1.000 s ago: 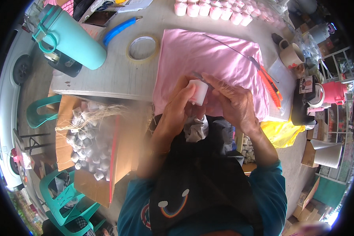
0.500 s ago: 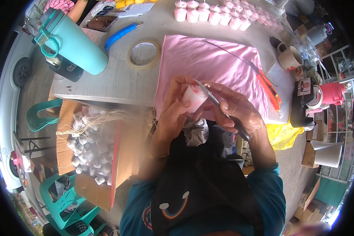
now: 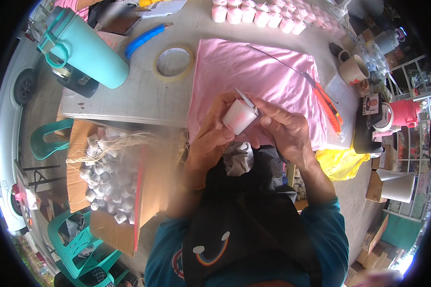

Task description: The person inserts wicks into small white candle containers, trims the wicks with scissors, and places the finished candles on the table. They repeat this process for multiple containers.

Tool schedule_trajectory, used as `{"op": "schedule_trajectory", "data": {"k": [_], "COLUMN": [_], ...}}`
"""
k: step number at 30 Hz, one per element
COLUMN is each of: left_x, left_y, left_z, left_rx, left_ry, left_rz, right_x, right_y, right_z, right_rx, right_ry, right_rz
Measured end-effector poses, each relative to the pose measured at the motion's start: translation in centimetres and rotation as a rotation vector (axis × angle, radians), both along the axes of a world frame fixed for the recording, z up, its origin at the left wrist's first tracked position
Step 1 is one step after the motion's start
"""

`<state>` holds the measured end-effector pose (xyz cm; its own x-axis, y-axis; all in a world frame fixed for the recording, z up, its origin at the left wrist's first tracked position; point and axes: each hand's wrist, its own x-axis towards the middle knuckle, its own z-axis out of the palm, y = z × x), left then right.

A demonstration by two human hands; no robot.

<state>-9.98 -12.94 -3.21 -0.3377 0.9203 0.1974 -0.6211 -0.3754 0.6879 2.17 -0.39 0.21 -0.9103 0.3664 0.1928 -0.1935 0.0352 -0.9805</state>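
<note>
Over a pink cloth (image 3: 215, 71), my left hand (image 3: 210, 136) grips a small white-and-pink candle (image 3: 239, 118), tilted, with its rounded side toward me. My right hand (image 3: 289, 131) is closed on a knife; its thin metal blade (image 3: 246, 99) lies across the candle's upper end. The knife's handle is hidden by the right hand, and so is part of the blade. A crumpled grey cloth (image 3: 238, 158) sits just below my hands, near my black apron (image 3: 254, 229).
Rows of pink candles (image 3: 261, 18) stand at the back. A tape roll (image 3: 174, 63), blue cutter (image 3: 146, 40) and teal tumbler (image 3: 88, 50) lie left; an orange-handled tool (image 3: 328, 109) and mug (image 3: 353, 69) right. A cardboard box (image 3: 151, 179) holds white pieces with strings.
My right hand has turned, bringing the blade steeper and over the candle's end; the knife's dark handle no longer shows. The candle has rotated, showing more of its side.
</note>
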Motion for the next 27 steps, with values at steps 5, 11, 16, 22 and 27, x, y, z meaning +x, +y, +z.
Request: {"op": "schedule_trajectory", "data": {"k": [5,11,16,22,27], "left_x": [-0.6,-0.3,0.5,1.3,0.9], "left_y": [-0.5,-0.9,-0.7,-0.2,-0.4], "left_z": [0.4,1.1,1.4,1.5,1.6], "left_rx": [-0.006,0.007,0.012,-0.062,-0.088], "left_ry": [0.121,0.156,0.158,0.222,0.31], "left_rz": [-0.019,-0.011,0.055,0.15,0.143], "right_x": [0.1,-0.1,-0.4,-0.7,-0.4], "right_y": [0.0,-0.1,0.1,0.3,0.4], "right_z": [-0.2,0.2,0.0,0.3,0.3], "right_rx": [0.33,0.511,0.625,0.8,0.849], "right_ry": [0.0,-0.08,-0.03,-0.013,-0.066], "right_rz": [-0.149,-0.199,-0.252,-0.327,-0.319]}}
